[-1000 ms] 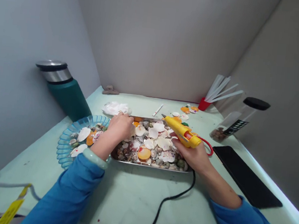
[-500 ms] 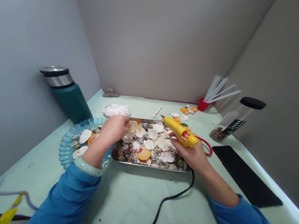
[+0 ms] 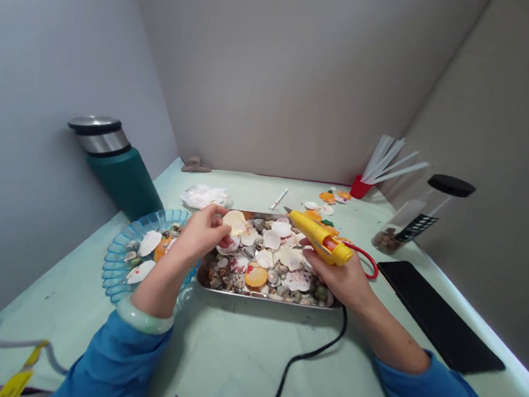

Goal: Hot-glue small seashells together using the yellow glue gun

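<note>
A metal tray [image 3: 266, 298] full of mixed seashells lies in front of me. My left hand [image 3: 202, 234] hovers over the tray's left end, fingers pinched on a pale scallop shell [image 3: 234, 222] lifted above the pile. My right hand [image 3: 339, 276] is closed round a yellow glue gun [image 3: 318, 236], held over the tray's right end with its nozzle pointing left towards the shell. The gun's black cord [image 3: 303, 359] trails towards me across the table.
A blue glass plate [image 3: 116, 262] with shells sits left of the tray, a teal flask [image 3: 117, 168] behind it. A black phone [image 3: 440, 314], a clear jar [image 3: 415, 216] and a red cup of glue sticks [image 3: 361, 185] stand to the right. Loose shells [image 3: 326, 196] lie at the back.
My left hand has risen out of the shell pile with a pale scallop shell pinched in its fingers. The glue gun has stayed nearly still.
</note>
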`<state>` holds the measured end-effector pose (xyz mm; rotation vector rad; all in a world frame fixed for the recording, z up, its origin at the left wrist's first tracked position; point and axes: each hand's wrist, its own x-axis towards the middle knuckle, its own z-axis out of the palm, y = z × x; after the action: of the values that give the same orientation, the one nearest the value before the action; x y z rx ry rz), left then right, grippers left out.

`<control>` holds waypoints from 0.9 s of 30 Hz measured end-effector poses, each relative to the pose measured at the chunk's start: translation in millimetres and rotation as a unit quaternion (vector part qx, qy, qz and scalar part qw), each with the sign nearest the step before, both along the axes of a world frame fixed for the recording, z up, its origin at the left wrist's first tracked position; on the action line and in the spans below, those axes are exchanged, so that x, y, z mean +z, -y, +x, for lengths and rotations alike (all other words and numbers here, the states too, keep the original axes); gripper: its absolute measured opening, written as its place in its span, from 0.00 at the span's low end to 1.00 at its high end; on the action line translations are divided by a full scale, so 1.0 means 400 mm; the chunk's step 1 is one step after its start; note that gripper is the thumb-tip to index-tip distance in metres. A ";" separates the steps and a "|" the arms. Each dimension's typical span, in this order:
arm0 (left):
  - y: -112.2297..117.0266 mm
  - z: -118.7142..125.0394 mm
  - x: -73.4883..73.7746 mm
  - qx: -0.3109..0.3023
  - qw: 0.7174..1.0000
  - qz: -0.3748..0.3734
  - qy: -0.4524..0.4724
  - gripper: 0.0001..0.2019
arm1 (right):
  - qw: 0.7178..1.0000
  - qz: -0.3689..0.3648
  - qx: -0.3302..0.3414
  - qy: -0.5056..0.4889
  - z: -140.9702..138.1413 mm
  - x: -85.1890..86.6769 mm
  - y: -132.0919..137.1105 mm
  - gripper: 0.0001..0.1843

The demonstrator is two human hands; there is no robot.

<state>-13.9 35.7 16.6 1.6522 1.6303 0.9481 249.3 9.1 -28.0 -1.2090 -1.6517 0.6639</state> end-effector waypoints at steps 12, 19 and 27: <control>0.023 0.027 -0.008 -0.083 0.994 -0.064 0.032 0.10 | 1.000 -0.012 0.006 0.025 -0.002 0.004 -0.003 0.12; 0.025 0.041 -0.013 -0.130 0.964 -0.006 -0.233 0.10 | 0.999 -0.015 0.004 0.029 -0.003 0.011 0.001 0.11; 0.023 0.095 0.006 -0.129 0.906 0.032 -0.402 0.16 | 1.000 -0.007 0.014 0.018 -0.001 0.005 0.001 0.13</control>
<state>24.2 26.5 19.0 2.4252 1.7929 0.1620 248.8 8.6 -25.9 -1.2156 -1.6981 0.6752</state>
